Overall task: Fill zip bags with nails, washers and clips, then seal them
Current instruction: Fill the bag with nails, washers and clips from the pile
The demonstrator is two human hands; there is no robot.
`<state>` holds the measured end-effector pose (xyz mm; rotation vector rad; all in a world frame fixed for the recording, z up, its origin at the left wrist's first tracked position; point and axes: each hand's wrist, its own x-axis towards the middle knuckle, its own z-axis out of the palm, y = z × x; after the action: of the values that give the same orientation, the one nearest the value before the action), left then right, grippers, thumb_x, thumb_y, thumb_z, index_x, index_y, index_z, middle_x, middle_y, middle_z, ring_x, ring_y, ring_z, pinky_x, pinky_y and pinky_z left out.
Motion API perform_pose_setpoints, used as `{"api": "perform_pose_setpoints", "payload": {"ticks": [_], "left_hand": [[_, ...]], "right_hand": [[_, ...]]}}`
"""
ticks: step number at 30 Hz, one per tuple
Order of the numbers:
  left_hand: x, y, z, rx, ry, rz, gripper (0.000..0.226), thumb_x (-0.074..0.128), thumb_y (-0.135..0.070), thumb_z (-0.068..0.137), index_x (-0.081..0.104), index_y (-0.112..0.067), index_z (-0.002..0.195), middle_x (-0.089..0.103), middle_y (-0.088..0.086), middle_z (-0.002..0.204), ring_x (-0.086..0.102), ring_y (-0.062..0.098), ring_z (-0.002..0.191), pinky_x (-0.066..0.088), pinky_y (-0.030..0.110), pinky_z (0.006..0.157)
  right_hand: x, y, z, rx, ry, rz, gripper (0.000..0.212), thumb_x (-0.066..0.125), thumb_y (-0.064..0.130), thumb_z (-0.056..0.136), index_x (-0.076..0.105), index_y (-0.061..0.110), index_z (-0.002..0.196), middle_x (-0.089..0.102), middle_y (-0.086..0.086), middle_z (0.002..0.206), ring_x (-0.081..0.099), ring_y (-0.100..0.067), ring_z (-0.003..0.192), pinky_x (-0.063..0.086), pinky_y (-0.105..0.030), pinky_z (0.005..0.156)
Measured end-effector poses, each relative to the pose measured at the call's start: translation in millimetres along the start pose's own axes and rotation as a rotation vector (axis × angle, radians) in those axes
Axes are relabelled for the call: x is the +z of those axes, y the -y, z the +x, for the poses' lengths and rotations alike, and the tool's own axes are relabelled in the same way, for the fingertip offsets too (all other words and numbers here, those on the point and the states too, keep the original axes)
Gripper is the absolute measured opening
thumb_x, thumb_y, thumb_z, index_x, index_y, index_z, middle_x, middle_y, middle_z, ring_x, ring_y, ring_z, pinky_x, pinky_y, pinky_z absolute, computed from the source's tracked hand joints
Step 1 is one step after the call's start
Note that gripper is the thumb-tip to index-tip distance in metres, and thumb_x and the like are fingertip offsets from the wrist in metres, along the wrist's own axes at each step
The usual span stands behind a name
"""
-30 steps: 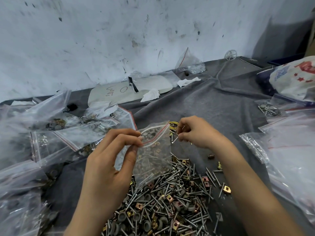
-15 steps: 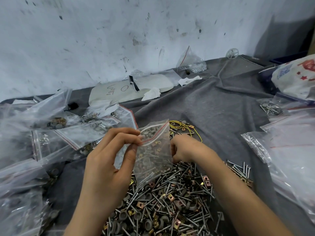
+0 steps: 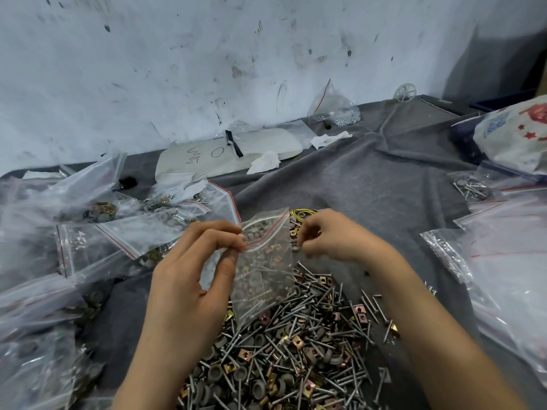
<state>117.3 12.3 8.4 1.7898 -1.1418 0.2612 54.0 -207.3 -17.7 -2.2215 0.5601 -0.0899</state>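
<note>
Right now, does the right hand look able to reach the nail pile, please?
Probably yes. The right hand hovers beside the bag, and the pile lies just below it with nothing between. The left hand pinches the bag off to one side, so it covers only part of the pile.

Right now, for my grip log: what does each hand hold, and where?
The left hand pinches the zip bag at the left end of its opening. Whether the curled right hand holds anything cannot be told.

Head-worn view, close, forward-down over the table
</note>
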Motion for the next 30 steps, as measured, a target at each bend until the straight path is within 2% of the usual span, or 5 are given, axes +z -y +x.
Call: {"api": "perform_pose_setpoints", "payload": {"ticks": [5,9,15,26,30], "left_hand": [[1,-1,1,0.022,0.017,0.022,0.021,0.048,-0.029,0.088,0.066,-0.019,0.087,0.063,-0.012,0.104,0.062,0.006,0.101,0.049,0.023,0.084],[2,-3,0,0.042,0.023,0.033,0.017,0.048,-0.027,0.089,0.065,-0.022,0.086,0.063,-0.013,0.104,0.062,0.006,0.101,0.046,0.018,0.083],[3,-5,0,0.053,0.031,0.022,0.019,0.047,-0.029,0.088,0.065,-0.021,0.086,0.063,-0.014,0.104,0.060,0.001,0.103,0.044,0.014,0.085],[1,-6,0,0.052,0.022,0.013,0.017,0.048,-0.025,0.088,0.064,-0.020,0.086,0.063,-0.013,0.103,0.060,0.001,0.101,0.041,0.009,0.085],[1,-5,0,0.032,0.004,0.025,0.011,0.055,-0.017,0.088,0.065,-0.017,0.086,0.064,-0.012,0.102,0.061,-0.001,0.100,0.043,0.010,0.084]], "right_hand": [[-14,25,-17,-0.228,-0.197,0.596,0.023,0.066,-0.013,0.076,0.065,0.010,0.072,0.065,0.003,0.061,0.062,-0.005,0.058,0.050,-0.014,0.058],[-18,43,-33,-0.369,-0.244,0.809,0.021,0.067,-0.011,0.076,0.067,0.010,0.074,0.068,-0.001,0.064,0.066,-0.009,0.062,0.052,-0.016,0.062],[-16,58,-47,-0.556,-0.212,0.702,0.027,0.066,-0.012,0.077,0.066,0.015,0.076,0.071,0.000,0.077,0.065,-0.007,0.074,0.050,-0.017,0.069],[-19,53,-42,-0.446,-0.250,0.544,0.018,0.068,0.000,0.082,0.068,0.017,0.085,0.074,0.000,0.093,0.064,-0.008,0.086,0.052,-0.025,0.079],[-27,29,-30,-0.120,-0.273,-0.086,0.011,0.069,0.008,0.082,0.067,0.019,0.080,0.067,0.002,0.072,0.059,-0.007,0.062,0.045,-0.022,0.063]]}}
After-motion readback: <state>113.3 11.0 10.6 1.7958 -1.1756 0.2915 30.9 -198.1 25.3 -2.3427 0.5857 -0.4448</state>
